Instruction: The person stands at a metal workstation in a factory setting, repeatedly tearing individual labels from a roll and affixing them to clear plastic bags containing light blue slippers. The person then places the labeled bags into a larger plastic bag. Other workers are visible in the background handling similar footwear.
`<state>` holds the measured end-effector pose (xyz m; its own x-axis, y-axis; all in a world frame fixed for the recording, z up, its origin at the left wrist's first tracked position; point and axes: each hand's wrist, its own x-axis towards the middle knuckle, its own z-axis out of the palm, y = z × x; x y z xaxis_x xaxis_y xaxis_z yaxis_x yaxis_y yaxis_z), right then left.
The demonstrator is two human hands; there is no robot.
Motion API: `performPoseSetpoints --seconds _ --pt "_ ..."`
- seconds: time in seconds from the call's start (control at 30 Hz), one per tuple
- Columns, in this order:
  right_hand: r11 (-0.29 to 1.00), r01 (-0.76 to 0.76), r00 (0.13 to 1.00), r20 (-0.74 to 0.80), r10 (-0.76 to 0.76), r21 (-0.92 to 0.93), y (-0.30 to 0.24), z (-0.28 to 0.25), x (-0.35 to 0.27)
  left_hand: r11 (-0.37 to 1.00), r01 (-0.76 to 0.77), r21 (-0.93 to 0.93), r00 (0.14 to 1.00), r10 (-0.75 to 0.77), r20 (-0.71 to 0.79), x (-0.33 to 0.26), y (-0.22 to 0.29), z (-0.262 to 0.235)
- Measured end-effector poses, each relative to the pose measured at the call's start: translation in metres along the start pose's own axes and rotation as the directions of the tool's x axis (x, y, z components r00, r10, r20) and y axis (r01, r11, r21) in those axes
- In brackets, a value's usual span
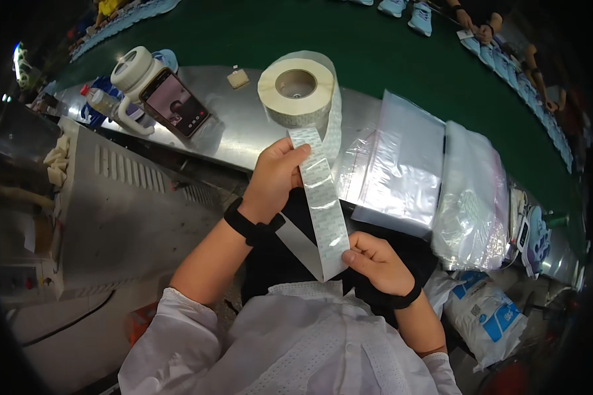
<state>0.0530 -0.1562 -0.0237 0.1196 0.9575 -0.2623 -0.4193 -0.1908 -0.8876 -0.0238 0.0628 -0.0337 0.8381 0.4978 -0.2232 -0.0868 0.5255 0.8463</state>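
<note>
A long strip of clear-faced labels [324,197] stretches between my two hands above my lap. My left hand [278,172] pinches its upper end, thumb on top. Lower down, my right hand [377,262] grips the strip's edge between thumb and fingers. Below that hand the strip folds back, and its pale backing [301,249] runs up toward my left wrist. Just beyond my left hand, a big label roll [296,89] with a cardboard core lies on the metal table [234,141]. A loose band of labels hangs from the roll's right side.
Stacked clear plastic bags [405,164] and a bulging bag pile [471,197] lie to the right. At the left, a phone [173,102] leans on a white jug [135,72]. A metal cabinet [125,210] stands beside me. Beyond the green belt [375,59], other people handle shoes.
</note>
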Motion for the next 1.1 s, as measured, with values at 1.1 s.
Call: performPoseSetpoints --seconds 1.1 --pt "0.817 0.073 0.931 -0.255 -0.261 -0.572 -0.018 0.021 0.019 0.769 -0.336 0.544 0.938 0.329 0.114 -0.082 -0.038 0.028"
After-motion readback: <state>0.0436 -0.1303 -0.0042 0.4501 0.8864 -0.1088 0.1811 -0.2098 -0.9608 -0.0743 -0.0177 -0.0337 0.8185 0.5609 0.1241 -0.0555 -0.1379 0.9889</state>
